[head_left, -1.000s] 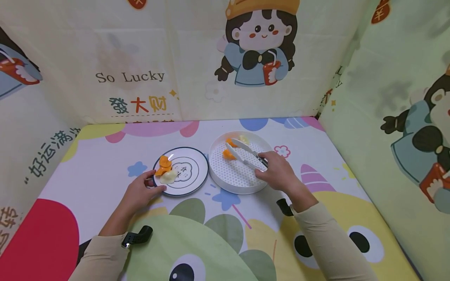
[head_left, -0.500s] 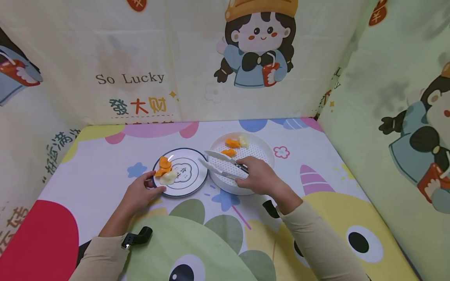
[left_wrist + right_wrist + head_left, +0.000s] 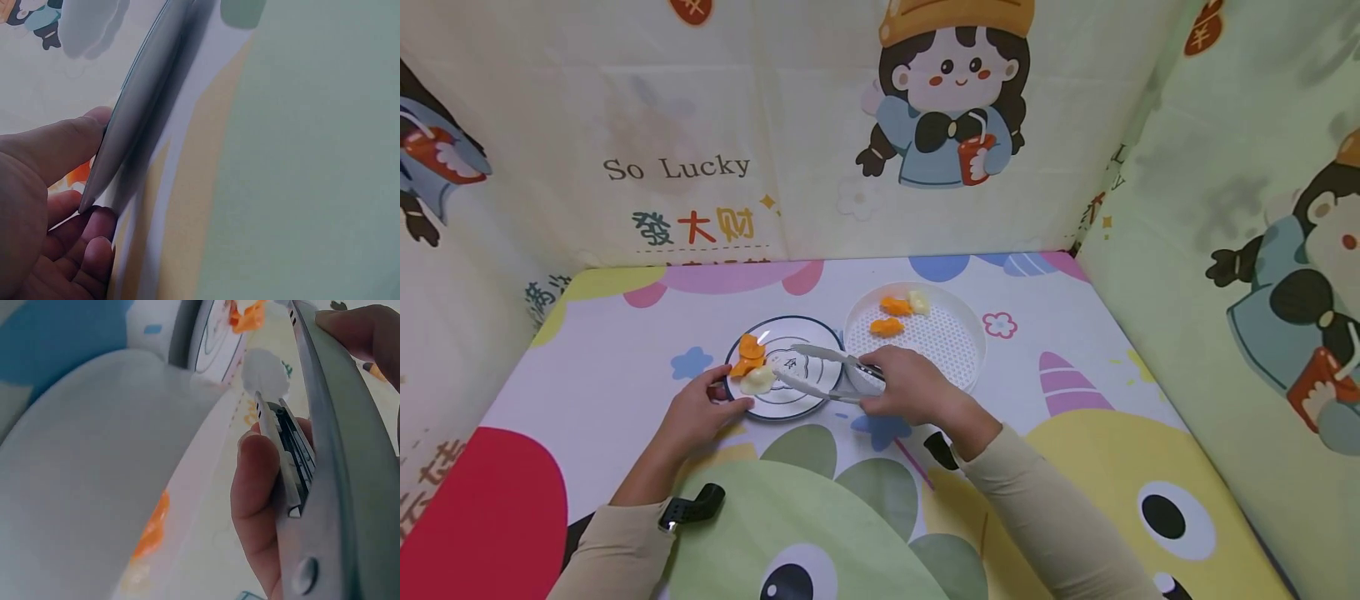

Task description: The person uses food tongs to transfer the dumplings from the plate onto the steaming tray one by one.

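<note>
In the head view, my left hand (image 3: 703, 412) holds the left rim of a white plate with dark blue rings (image 3: 808, 392). The left wrist view shows the thumb (image 3: 75, 140) on top and fingers under the rim. On the plate's left side lie orange pieces (image 3: 749, 355) and a pale cream piece (image 3: 757, 381). My right hand (image 3: 917, 387) grips metal tongs (image 3: 823, 353), whose spread tips are over the plate, the nearer one close to the pale piece. Nothing shows between them. The right wrist view shows the tongs (image 3: 337, 456) between thumb and fingers.
A round white tray with a perforated bottom (image 3: 951, 350) sits right of the plate. In it are two orange pieces (image 3: 887, 327) and a pale piece (image 3: 919, 302). A cartoon-print cloth (image 3: 625, 333) covers the table; printed sheets (image 3: 805, 125) rise behind and at the sides.
My right hand has carried the tongs leftward, from the orange pieces in the tray to over the plate. The tips are further apart than a second ago. My left hand stays at the rim.
</note>
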`<act>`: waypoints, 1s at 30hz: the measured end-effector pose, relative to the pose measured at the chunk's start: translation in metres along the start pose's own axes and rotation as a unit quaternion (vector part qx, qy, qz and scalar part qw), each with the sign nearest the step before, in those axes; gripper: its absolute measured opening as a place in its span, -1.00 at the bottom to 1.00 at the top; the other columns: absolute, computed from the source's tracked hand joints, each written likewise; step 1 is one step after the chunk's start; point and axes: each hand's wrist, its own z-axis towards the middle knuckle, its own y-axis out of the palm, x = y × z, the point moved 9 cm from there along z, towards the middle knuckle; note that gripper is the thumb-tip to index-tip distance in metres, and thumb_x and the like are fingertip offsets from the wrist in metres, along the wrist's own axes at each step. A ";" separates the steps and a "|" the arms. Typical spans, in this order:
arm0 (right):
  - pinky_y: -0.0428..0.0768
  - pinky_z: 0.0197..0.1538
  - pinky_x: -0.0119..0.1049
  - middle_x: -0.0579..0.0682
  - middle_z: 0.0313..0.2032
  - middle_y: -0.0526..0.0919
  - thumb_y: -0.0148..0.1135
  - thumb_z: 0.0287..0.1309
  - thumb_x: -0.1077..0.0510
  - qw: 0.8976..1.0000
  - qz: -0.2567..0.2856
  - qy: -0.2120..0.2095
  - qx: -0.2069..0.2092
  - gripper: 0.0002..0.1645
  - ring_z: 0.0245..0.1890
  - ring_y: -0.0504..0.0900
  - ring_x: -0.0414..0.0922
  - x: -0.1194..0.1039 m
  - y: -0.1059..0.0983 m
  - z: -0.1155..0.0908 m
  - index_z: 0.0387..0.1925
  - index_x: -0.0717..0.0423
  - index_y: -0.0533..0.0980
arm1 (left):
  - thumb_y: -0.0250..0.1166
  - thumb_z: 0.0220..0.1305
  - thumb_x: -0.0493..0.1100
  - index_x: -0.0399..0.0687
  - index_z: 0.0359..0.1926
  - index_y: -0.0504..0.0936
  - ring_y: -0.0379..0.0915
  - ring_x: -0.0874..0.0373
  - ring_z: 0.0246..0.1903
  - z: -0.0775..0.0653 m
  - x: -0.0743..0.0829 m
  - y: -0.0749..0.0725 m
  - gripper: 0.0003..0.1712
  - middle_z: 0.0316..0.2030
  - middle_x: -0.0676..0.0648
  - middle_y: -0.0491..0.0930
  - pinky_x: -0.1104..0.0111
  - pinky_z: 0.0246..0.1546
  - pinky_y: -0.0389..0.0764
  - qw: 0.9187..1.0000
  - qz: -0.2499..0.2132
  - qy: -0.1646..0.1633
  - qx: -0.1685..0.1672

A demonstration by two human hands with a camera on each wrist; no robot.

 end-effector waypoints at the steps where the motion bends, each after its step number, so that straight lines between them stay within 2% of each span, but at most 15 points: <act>1: 0.50 0.15 -0.10 0.02 0.07 0.61 0.41 0.07 0.01 1.000 -0.003 -0.004 -0.002 -0.27 0.00 0.52 -0.05 -0.003 0.002 0.002 0.27 0.18 0.49 | 0.43 0.23 0.14 -0.35 0.49 0.13 0.33 -0.19 -0.02 0.000 0.000 0.000 0.06 0.08 -0.35 0.42 0.15 -0.11 0.44 1.000 0.000 0.001 0.000; 8: 0.45 0.21 -0.13 0.05 0.16 0.59 0.39 0.09 0.00 0.999 -0.033 -0.009 -0.019 -0.26 0.11 0.52 -0.03 -0.014 0.013 0.011 0.28 0.20 0.48 | 0.43 0.23 0.14 -0.36 0.49 0.14 0.34 -0.18 -0.01 0.000 0.000 0.000 0.06 0.08 -0.36 0.43 0.14 -0.10 0.44 1.000 -0.001 0.006 0.000; 15: 0.52 0.00 -0.22 0.01 -0.01 0.63 0.38 0.09 0.01 0.999 -0.041 -0.017 -0.022 -0.36 -0.10 0.51 -0.10 -0.020 0.020 0.018 0.19 0.17 0.54 | 0.43 0.23 0.13 -0.36 0.48 0.15 0.35 -0.18 -0.01 0.000 0.000 0.000 0.04 0.07 -0.35 0.44 0.12 -0.10 0.43 1.000 -0.002 0.009 0.002; 21: 0.46 -0.18 -0.27 0.00 -0.16 0.62 0.37 0.07 0.03 0.998 -0.055 -0.030 -0.023 -0.47 -0.23 0.47 -0.11 -0.026 0.024 0.021 0.08 0.16 0.57 | 0.44 0.23 0.11 -0.36 0.47 0.16 0.37 -0.16 -0.02 0.000 0.000 0.000 0.03 0.06 -0.34 0.45 0.14 -0.11 0.42 1.000 -0.005 0.012 0.003; 30: 0.52 -0.06 -0.25 0.00 -0.02 0.63 0.33 0.11 -0.01 0.995 -0.086 -0.019 -0.036 -0.39 -0.14 0.50 -0.09 -0.030 0.029 0.026 0.18 0.16 0.54 | 0.44 0.22 0.11 -0.36 0.48 0.16 0.37 -0.16 -0.03 0.001 -0.001 0.000 0.04 0.05 -0.34 0.46 0.16 -0.12 0.43 1.000 -0.008 0.011 0.001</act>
